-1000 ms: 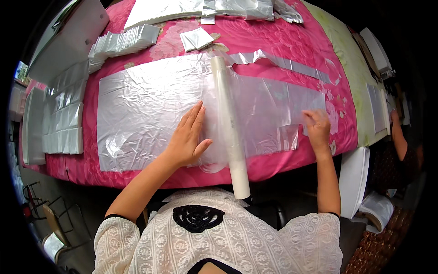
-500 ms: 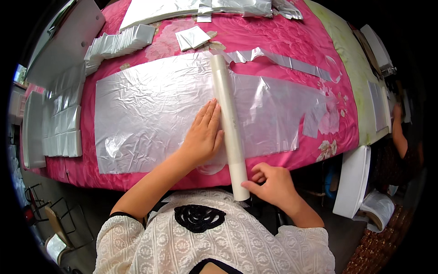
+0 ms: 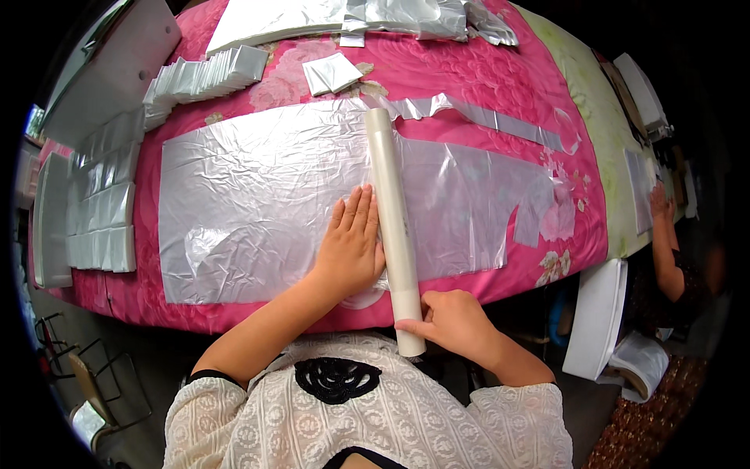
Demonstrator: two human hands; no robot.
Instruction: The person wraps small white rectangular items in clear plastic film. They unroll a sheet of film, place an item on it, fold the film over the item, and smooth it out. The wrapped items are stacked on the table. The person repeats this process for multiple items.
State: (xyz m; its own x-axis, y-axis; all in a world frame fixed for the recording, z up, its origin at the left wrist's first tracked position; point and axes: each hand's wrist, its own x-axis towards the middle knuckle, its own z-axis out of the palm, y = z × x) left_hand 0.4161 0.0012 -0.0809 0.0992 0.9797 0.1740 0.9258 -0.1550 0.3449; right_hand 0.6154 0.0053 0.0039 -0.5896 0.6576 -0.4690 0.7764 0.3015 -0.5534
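- Since half a second ago, my right hand [image 3: 459,320] has closed on the near end of the pale roll [image 3: 393,219]: thumb over it, fingers curled at its right side.
- That end juts past the desk [image 3: 484,70] edge toward me, which probably makes it easy to grasp.
- My left hand [image 3: 351,254] lies flat, fingers together, on the silvery plastic sheet [image 3: 250,187], its thumb edge against the roll, I judge to stop the film slipping.
- The roll lies across the sheet, which spreads to both sides over pink flowered cloth.
- Beyond it sit a thin strip [image 3: 508,123], two folded squares [image 3: 332,74] and a fanned row of folded pieces [image 3: 207,76], seemingly kept off the sheet.
- Farthest, a film stack [image 3: 289,19] lies across the desk.
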